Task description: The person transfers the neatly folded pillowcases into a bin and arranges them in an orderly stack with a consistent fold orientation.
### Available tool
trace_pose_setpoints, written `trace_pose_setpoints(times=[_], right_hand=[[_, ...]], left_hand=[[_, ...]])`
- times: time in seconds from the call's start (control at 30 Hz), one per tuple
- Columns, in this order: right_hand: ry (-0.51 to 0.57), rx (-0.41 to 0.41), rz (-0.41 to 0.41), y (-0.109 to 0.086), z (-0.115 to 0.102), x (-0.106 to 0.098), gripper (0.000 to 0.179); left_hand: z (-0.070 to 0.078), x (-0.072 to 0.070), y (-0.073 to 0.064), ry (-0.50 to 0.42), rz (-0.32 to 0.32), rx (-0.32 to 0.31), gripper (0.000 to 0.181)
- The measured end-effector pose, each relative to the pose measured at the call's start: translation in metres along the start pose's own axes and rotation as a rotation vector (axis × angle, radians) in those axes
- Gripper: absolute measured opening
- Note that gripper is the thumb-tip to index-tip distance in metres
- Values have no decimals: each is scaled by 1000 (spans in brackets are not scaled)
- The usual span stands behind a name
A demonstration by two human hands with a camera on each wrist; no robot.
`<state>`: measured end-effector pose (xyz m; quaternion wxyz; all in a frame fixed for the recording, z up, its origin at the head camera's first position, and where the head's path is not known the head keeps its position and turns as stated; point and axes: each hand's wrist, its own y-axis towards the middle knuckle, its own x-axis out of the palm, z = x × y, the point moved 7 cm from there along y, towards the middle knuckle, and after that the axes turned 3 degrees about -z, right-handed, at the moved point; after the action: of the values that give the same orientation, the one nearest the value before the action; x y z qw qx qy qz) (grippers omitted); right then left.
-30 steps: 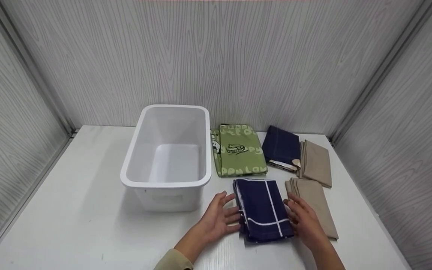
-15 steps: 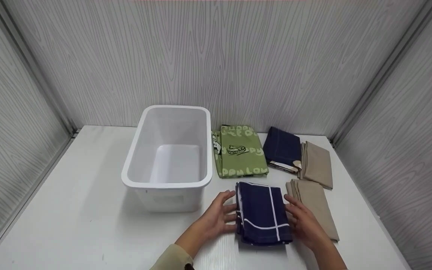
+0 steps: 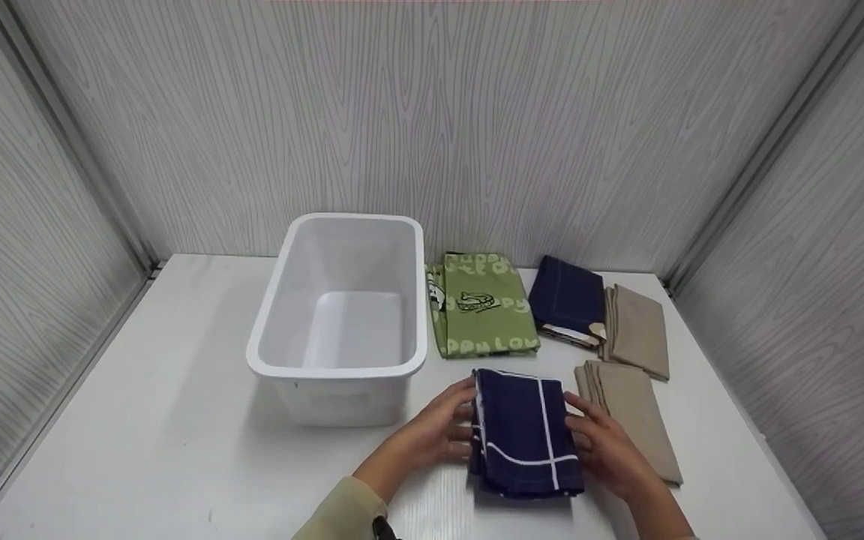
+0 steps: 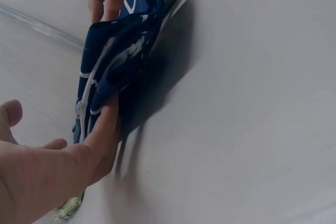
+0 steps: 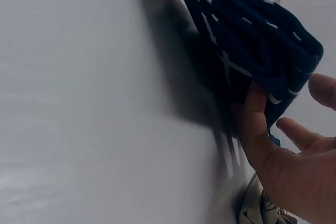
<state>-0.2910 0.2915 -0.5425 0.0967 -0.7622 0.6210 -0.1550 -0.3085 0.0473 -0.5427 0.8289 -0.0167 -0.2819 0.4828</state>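
A folded navy cloth with white lines is held between both hands, slightly above the white table, its shadow beneath. My left hand touches its left side; in the left wrist view fingers reach under the folds while the thumb stands apart. At the right side is my right hand; in the right wrist view one of its fingers supports the cloth from below, and the thumb lies close to the edge. Beside the right hand lies a folded beige cloth.
A white plastic bin stands left of the hands, with nothing visible inside. Behind the held cloth lie a green printed folded cloth, another navy folded cloth and a second beige one. Grey wood-grain panels enclose the table.
The navy cloth has risen slightly off the table and shifted a little toward the person. Both hands have closed in along its sides, with fingers now under it.
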Motion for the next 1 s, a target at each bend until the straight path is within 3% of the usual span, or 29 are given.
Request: trace_pose_setpoints(times=[0.17,0.5,1.0], right_hand=[[-71,-21,8,1,0,0,71],[-103,-10,26,0,0,2,76],[-95,-61,2,-1,-14,6,73]], left_hand=[[2,-1,1,40,13,15,64],[7,-2,4,217,36,70,63],[20,3,-1,266,37,101,65]])
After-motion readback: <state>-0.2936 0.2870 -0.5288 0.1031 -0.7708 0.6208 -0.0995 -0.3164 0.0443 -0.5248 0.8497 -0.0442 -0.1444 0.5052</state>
